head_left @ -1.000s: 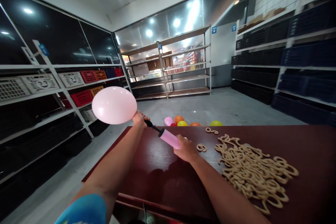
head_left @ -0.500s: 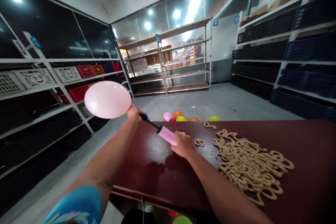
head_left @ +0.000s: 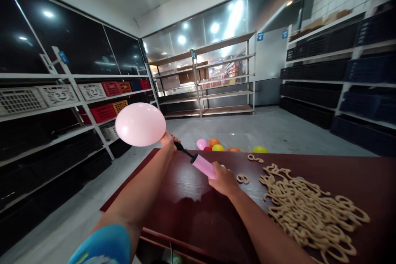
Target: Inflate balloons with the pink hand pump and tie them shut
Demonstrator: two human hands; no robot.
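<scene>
Left hand [head_left: 168, 141]: the fingers are clenched where the balloon [head_left: 140, 124] meets the black end of the pump [head_left: 203, 166]. They cover the balloon's neck, so the fit at that point cannot be told. The balloon is pink, rounded and inflated, and it projects leftward from this hand, past the table's far left corner.

Right hand [head_left: 224, 179]: the fingers are wrapped around the lower end of the pump's pink barrel. The pump lies at a slant between the two hands, over the table [head_left: 182, 192], with a length of black rod exposed between barrel and left hand.

Table: dark red-brown surface. A heap of tan hooks [head_left: 309, 206] occupies its right side; one loose hook [head_left: 243, 179] lies just beside the right hand, and another [head_left: 255, 158] lies near the far edge.

Floor: beyond that edge, pink, red, orange and yellow balloons [head_left: 218, 147] are partly visible.
</scene>
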